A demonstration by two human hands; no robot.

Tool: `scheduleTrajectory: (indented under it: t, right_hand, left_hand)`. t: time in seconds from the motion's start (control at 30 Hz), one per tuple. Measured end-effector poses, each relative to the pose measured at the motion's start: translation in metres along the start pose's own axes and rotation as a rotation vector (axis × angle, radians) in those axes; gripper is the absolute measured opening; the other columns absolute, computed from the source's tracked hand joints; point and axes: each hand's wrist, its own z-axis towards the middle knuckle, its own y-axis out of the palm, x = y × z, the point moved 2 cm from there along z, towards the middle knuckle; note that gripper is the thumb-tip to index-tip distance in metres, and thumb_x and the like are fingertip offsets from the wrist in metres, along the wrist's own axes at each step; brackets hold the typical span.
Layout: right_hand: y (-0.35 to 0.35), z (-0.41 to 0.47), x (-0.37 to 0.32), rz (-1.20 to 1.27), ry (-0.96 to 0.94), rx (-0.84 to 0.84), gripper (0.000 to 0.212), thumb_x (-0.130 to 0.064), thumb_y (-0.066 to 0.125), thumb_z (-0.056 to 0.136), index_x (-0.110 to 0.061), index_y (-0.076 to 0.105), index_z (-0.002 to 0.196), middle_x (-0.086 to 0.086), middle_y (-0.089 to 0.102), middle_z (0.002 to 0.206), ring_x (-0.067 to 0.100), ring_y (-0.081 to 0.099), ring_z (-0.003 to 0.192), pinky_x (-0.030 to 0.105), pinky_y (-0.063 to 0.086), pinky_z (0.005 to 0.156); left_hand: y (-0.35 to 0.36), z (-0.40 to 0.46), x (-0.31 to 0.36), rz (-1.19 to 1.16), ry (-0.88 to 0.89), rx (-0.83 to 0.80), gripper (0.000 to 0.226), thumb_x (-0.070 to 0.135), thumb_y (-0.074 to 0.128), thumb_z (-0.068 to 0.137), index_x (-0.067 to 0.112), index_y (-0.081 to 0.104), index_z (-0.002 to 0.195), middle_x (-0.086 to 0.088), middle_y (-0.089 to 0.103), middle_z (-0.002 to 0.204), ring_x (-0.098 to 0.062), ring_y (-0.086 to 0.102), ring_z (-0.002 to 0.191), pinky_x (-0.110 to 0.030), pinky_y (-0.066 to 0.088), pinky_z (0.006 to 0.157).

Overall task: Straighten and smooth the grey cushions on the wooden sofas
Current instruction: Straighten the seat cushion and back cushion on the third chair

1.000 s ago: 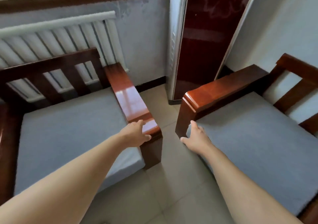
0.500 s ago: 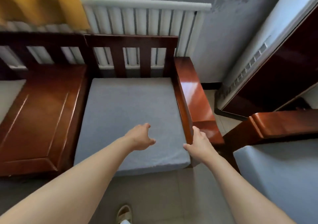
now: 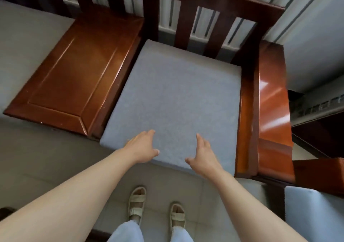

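A square grey cushion lies flat in the seat of a dark wooden sofa, right in front of me. My left hand rests with straight fingers on the cushion's front left part. My right hand lies on the front middle of the cushion, fingers stretched forward and thumb out. Neither hand holds anything. A corner of a second grey cushion shows at the lower right on another sofa.
A wooden side panel joins the seat on the left, with another grey cushion beyond it. A white radiator stands behind the slatted backrest. My sandalled feet stand on the tiled floor close to the seat's front edge.
I have turned left from the gap between the two sofas and stepped up to this seat. Both hands moved from the armrest area onto the cushion's front.
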Motion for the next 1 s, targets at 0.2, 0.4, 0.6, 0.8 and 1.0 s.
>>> scheduleTrajectory:
  t: [0.2, 0.4, 0.6, 0.8, 1.0]
  right_hand:
    - [0.043, 0.042, 0.042, -0.112, -0.099, -0.016, 0.094, -0.03, 0.068, 0.085, -0.016, 0.004, 0.153, 0.013, 0.017, 0.153, 0.03, 0.025, 0.14, 0.038, 0.027, 0.114]
    - [0.102, 0.07, 0.088, -0.206, -0.125, -0.081, 0.095, -0.029, 0.067, 0.084, -0.016, 0.003, 0.152, 0.015, 0.012, 0.156, 0.03, 0.02, 0.143, 0.036, 0.023, 0.115]
    - [0.155, 0.106, 0.106, -0.291, -0.177, -0.025, 0.096, -0.027, 0.066, 0.084, -0.021, -0.001, 0.153, 0.011, -0.011, 0.16, 0.026, -0.005, 0.148, 0.036, 0.007, 0.12]
    - [0.197, 0.153, 0.103, -0.415, -0.208, 0.106, 0.11, -0.033, 0.07, 0.081, -0.028, -0.014, 0.151, 0.009, -0.029, 0.156, 0.031, -0.02, 0.145, 0.045, -0.002, 0.119]
    - [0.238, 0.174, 0.108, -0.682, -0.177, 0.306, 0.095, -0.027, 0.05, 0.092, -0.02, -0.027, 0.147, 0.028, -0.022, 0.152, 0.046, -0.011, 0.143, 0.057, 0.009, 0.114]
  left_hand:
    - [0.071, 0.03, -0.001, 0.05, -0.063, 0.076, 0.076, 0.042, 0.059, 0.089, 0.019, 0.019, 0.149, -0.003, 0.027, 0.154, -0.025, 0.027, 0.14, -0.043, 0.029, 0.111]
    - [0.14, 0.057, -0.014, 0.096, -0.1, 0.089, 0.081, 0.041, 0.061, 0.087, 0.02, 0.015, 0.151, 0.001, 0.015, 0.158, -0.018, 0.011, 0.145, -0.043, 0.022, 0.111]
    - [0.179, 0.103, -0.038, 0.136, -0.065, 0.105, 0.089, 0.039, 0.065, 0.086, 0.024, 0.006, 0.152, 0.004, -0.002, 0.161, -0.017, -0.004, 0.147, -0.047, 0.01, 0.116]
    - [0.214, 0.154, -0.059, 0.27, 0.041, 0.182, 0.094, 0.033, 0.067, 0.086, 0.033, -0.001, 0.152, 0.004, -0.017, 0.159, -0.018, -0.01, 0.147, -0.049, 0.001, 0.116]
    - [0.243, 0.18, -0.08, 0.462, 0.125, 0.392, 0.097, 0.018, 0.059, 0.09, 0.043, -0.017, 0.146, -0.001, -0.016, 0.156, -0.023, -0.006, 0.145, -0.049, 0.01, 0.114]
